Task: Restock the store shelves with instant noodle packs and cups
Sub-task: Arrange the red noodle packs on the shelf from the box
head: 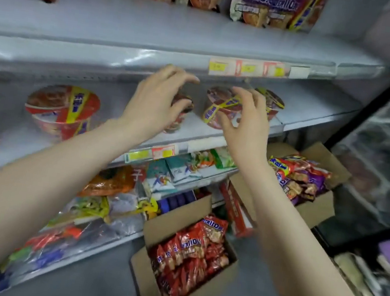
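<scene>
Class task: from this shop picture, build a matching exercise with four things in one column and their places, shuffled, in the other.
Things
1. purple noodle packs
2. large red cup
3. box of red packs
4. right hand

Places
a. on the floor
b. top shelf, far right
c. middle shelf, left of the left hand
d. raised before a noodle cup on the middle shelf

Pairs: 1-b, 2-c, 3-a, 4-d

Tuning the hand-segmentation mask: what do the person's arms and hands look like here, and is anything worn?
The left forearm and right forearm are bare to the frame edge; no sleeve shows. The left hand and right hand wear no gloves. No watch, bracelet or ring is visible on wrists or fingers, though blur could hide something small.
</scene>
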